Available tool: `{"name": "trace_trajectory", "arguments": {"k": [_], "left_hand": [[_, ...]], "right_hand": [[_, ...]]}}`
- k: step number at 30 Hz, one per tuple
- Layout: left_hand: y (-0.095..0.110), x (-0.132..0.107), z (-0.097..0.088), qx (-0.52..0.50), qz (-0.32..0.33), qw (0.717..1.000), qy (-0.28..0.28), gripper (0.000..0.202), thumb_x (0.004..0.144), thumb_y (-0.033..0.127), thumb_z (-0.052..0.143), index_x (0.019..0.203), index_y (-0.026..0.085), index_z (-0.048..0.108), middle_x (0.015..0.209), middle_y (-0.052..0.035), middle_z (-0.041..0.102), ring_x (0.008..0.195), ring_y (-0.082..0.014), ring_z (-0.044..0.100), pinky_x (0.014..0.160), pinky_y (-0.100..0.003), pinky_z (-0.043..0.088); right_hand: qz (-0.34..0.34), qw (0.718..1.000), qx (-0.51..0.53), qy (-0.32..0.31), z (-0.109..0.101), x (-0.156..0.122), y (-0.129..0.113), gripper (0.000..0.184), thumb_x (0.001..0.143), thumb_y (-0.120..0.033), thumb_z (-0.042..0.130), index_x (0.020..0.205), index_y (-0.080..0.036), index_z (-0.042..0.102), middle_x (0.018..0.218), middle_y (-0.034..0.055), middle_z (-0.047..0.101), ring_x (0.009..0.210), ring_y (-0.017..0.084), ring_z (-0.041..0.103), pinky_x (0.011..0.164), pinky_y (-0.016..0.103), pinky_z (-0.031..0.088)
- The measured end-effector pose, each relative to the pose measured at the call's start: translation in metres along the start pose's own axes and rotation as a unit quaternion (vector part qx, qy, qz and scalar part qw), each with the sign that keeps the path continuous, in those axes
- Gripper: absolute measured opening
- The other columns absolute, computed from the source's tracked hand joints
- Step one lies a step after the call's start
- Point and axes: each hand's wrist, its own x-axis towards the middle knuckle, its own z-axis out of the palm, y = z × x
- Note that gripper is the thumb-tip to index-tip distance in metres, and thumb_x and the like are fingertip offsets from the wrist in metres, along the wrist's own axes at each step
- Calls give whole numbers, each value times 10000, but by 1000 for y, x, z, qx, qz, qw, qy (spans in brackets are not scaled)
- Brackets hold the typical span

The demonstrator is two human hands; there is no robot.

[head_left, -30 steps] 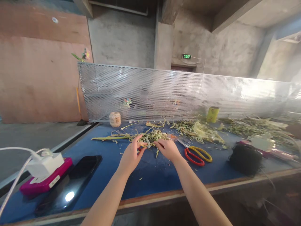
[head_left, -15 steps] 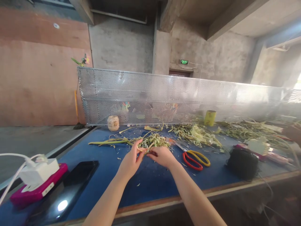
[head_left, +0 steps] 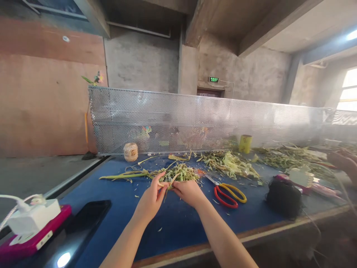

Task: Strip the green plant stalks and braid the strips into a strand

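Note:
My left hand (head_left: 150, 199) and my right hand (head_left: 188, 191) meet over the blue table top (head_left: 178, 219), both pinching the near edge of a small heap of green plant trimmings (head_left: 178, 173). The fingers of both hands are curled together on thin stems from that heap. A long green stalk (head_left: 122, 175) runs leftwards out of the heap. Scissors with red and yellow handles (head_left: 227, 191) lie just to the right of my right hand.
A perforated metal screen (head_left: 195, 119) closes the table's far side. A twine ball (head_left: 130, 151), a yellow tape roll (head_left: 245, 143), more plant scraps (head_left: 231, 163), a black bundle (head_left: 284, 199), a phone (head_left: 86, 217) and a pink power bank with charger (head_left: 30, 229) lie around. Another person's hand (head_left: 343, 162) is at far right.
My hands came closer together and closed on stems at the heap's near edge. The camera tilted up and shifted slightly, so the table's objects sit lower and further left in the picture.

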Motion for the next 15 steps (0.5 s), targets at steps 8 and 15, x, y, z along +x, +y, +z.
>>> {"name": "trace_trajectory", "arguments": {"k": [8,15], "left_hand": [[0,-1,-1,48,6,998,50,376,857,254,346,1227,214,294,947,-44,686,862,-170,643,728,-304,503],[2,-3,-4,39,-29,998,44,444,870,299,324,1291,202,222,950,-57,685,816,-169,653,707,-294,496]], "right_hand": [[14,999,29,15,1,1,0,254,884,-359,362,847,-253,590,812,-1,688,775,136,626,561,181,343],[24,999,34,24,0,2,1,238,876,-352,383,864,-270,606,783,0,690,726,135,629,539,184,328]]}}
